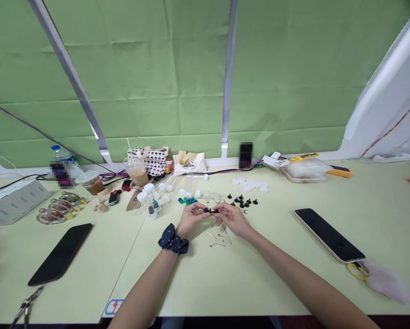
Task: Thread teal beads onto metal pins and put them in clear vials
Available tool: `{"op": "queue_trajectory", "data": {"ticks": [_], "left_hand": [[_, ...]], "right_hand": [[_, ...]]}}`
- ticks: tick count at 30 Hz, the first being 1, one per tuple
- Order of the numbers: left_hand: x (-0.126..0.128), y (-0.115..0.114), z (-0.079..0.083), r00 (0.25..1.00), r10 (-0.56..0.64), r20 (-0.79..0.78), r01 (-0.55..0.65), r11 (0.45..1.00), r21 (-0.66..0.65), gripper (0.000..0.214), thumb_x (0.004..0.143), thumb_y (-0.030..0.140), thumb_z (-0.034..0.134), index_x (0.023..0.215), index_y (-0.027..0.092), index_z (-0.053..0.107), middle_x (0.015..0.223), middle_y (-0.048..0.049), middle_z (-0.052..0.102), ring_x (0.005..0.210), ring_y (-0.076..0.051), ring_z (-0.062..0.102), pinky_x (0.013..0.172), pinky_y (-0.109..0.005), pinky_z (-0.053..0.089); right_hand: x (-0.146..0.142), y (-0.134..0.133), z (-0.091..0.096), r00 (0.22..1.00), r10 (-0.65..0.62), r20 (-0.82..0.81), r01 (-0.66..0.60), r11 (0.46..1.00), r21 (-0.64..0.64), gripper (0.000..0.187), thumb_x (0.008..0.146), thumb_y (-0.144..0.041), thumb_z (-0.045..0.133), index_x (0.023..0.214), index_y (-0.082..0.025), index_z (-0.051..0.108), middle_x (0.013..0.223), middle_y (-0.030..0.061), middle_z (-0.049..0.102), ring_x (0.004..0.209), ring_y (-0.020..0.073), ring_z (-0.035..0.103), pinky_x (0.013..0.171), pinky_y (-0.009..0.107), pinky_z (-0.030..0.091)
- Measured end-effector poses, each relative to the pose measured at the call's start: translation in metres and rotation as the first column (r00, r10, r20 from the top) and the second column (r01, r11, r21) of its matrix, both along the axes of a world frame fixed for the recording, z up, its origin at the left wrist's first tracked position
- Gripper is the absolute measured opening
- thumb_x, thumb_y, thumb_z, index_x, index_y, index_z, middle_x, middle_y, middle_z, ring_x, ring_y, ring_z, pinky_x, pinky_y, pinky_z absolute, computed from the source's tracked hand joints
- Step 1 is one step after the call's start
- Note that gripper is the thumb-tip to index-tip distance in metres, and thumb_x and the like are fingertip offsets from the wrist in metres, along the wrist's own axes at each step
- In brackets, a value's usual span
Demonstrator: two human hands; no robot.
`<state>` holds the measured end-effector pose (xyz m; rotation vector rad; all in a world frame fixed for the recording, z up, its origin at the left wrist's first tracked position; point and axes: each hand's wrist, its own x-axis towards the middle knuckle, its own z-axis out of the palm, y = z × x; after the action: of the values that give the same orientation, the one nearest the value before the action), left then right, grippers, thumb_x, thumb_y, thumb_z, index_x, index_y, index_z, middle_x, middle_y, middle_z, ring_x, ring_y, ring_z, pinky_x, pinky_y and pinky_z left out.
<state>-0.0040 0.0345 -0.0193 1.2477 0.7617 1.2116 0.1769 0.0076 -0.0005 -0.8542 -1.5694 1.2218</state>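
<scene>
My left hand (192, 218) and my right hand (231, 218) meet over the middle of the pale green table (246, 278). Between their pinched fingertips is a small black part on a thin metal pin (210, 211). A dark dotted scrunchie (172, 239) sits on my left wrist. Just behind the hands lie several black knobs (242, 200), blue and green beads (187, 200), loose pins (218, 240) and white caps (251, 185).
A black phone (61, 253) lies at the left, another phone (329, 234) at the right with a yellow ring (355, 271). Drinks cups (135, 170), small bags (190, 163), a water bottle (63, 167) and cables line the back edge. Pliers (25, 307) lie front left.
</scene>
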Motion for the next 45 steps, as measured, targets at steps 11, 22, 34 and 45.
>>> {"op": "queue_trajectory", "data": {"ticks": [11,22,34,45], "left_hand": [[0.001,0.001,0.004,0.999,0.033,0.007,-0.033,0.999,-0.027,0.030,0.052,0.022,0.083,0.078,0.013,0.069,0.080,-0.0063,0.069,0.077,-0.020,0.063,0.074,-0.035,0.049],[0.000,-0.001,0.004,1.000,0.005,-0.017,-0.005,0.999,0.032,0.029,0.056,0.023,0.081,0.080,0.013,0.068,0.083,-0.0086,0.069,0.079,-0.021,0.064,0.077,-0.037,0.049],[0.001,-0.002,0.008,0.998,0.047,-0.051,-0.045,0.998,0.038,0.029,0.055,0.022,0.081,0.079,0.013,0.069,0.079,-0.0083,0.068,0.074,-0.021,0.064,0.072,-0.037,0.049],[0.001,-0.003,0.006,0.999,-0.017,-0.036,0.018,0.999,0.044,0.027,0.057,0.020,0.080,0.079,0.013,0.066,0.081,-0.0070,0.069,0.078,-0.019,0.064,0.075,-0.034,0.049]], "right_hand": [[0.001,0.002,-0.005,1.000,-0.020,0.019,0.018,0.991,0.134,0.020,0.083,-0.032,0.053,0.099,-0.020,0.054,0.072,0.0020,0.061,0.068,0.0166,0.063,0.061,0.032,0.054],[-0.003,-0.001,-0.007,0.997,-0.061,0.051,0.056,0.995,0.082,0.026,0.086,-0.039,0.048,0.103,-0.020,0.049,0.071,0.0015,0.064,0.064,0.0172,0.066,0.062,0.034,0.056],[-0.006,0.001,-0.006,0.996,-0.031,-0.085,0.016,0.984,-0.180,0.036,0.077,-0.053,0.056,0.088,-0.022,0.041,0.071,0.0009,0.067,0.064,0.0200,0.069,0.059,0.034,0.056],[-0.002,0.004,-0.007,0.998,0.000,-0.062,-0.015,0.970,-0.244,0.039,0.077,-0.057,0.053,0.080,-0.019,0.045,0.060,0.0004,0.065,0.048,0.0158,0.063,0.046,0.026,0.049]]}}
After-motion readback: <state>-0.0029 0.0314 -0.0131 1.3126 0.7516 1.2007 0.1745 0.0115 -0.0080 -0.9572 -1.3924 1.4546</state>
